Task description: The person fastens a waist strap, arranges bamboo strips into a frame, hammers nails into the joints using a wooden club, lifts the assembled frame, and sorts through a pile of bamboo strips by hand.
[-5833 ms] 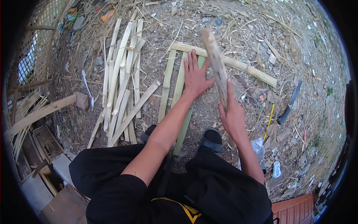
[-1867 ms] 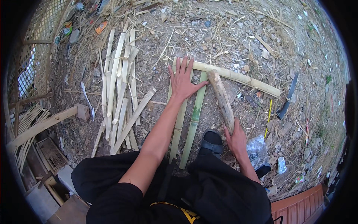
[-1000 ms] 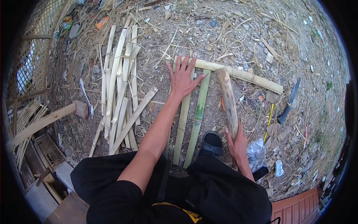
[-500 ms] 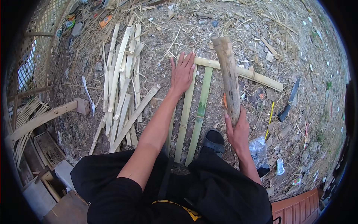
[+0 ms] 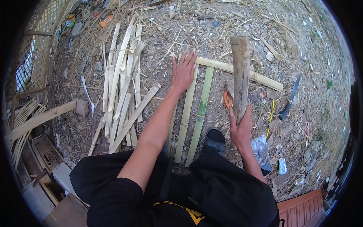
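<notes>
My right hand (image 5: 241, 128) is wrapped around the lower end of a thick wooden club (image 5: 241, 72), which points away from me across a bamboo crosspiece (image 5: 266, 81). My left hand (image 5: 183, 72) lies flat, fingers stretched out, over the crosspiece's left end and the tops of the bamboo slats beneath it. Two slats show plainly, a pale one (image 5: 185, 117) and a greener one (image 5: 202, 109), running from the crosspiece toward my legs. Another slat is partly hidden by my left forearm.
A pile of split bamboo strips (image 5: 123, 87) lies at left. On the right are a dark curved blade (image 5: 290, 100), a yellow strip (image 5: 270, 119), a clear plastic bag (image 5: 259, 149) and a white cup (image 5: 282, 165). My sandalled foot (image 5: 214, 140) stands beside the slats.
The club's far end has swung to the right, so it now points more straight ahead in my right hand. My left hand stays on the bamboo.
</notes>
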Demonstrator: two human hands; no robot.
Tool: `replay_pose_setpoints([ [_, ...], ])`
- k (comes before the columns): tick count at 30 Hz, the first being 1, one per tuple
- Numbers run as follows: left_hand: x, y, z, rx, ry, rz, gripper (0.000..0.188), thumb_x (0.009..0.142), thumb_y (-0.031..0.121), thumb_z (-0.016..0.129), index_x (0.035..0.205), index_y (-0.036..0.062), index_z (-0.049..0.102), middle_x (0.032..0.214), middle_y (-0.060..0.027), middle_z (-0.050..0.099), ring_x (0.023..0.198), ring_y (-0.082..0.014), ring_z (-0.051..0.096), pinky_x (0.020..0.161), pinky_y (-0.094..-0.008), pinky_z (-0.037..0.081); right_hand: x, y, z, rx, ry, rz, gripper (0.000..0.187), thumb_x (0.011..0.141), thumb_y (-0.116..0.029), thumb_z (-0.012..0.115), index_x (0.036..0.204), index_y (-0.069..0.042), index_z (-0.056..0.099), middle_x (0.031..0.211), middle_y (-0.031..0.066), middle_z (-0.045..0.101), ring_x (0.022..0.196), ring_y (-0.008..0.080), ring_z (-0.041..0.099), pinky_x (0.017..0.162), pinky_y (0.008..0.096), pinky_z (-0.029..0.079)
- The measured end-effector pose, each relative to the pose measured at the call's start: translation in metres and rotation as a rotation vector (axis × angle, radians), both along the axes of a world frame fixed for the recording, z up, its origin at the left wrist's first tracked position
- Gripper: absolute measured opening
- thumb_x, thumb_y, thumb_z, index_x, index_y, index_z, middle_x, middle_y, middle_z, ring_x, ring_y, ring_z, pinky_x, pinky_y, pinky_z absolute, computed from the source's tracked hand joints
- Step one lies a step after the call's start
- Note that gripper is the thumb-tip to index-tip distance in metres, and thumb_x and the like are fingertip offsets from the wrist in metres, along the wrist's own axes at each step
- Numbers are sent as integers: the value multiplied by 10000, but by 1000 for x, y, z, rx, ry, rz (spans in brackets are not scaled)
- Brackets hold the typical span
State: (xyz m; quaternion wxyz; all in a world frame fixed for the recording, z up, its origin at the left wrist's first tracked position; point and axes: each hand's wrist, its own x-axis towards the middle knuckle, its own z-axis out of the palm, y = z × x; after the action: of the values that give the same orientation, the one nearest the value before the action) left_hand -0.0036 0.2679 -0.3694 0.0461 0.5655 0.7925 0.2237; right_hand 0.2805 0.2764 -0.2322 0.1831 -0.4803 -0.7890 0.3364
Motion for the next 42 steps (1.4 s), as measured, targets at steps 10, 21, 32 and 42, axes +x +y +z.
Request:
replay_pose_setpoints([
  [10,0,-2,-4,-4,10,11,464,1059,249,395,1513,157,425,1568,-28,404,1491,-280,286,1205,-647,112,-18,3,39,26,174,2,406,970,-240,638,1211,32,457,856,352,654,826,540,650,668,565,522],
  [21,-5,-2,-2,-45,36,9,490,1053,245,394,1535,156,388,1593,-25,367,1509,-285,243,1206,-649,87,-11,9,15,-62,63,8,349,972,-207,637,1170,-4,434,771,306,649,737,522,649,611,533,495],
  [32,-7,-9,-6,-58,60,21,484,1058,259,383,1529,149,394,1596,-30,356,1509,-293,244,1197,-665,91,-18,3,40,-47,47,12,418,971,-284,633,1184,22,445,828,328,655,766,534,649,638,569,509],
  [42,3,-1,-6,-74,36,-4,490,1059,268,373,1543,192,374,1608,-33,334,1520,-311,213,1193,-679,89,-10,21,16,-176,-210,21,356,993,-324,599,1098,-17,451,738,323,631,712,549,623,611,587,471],
])
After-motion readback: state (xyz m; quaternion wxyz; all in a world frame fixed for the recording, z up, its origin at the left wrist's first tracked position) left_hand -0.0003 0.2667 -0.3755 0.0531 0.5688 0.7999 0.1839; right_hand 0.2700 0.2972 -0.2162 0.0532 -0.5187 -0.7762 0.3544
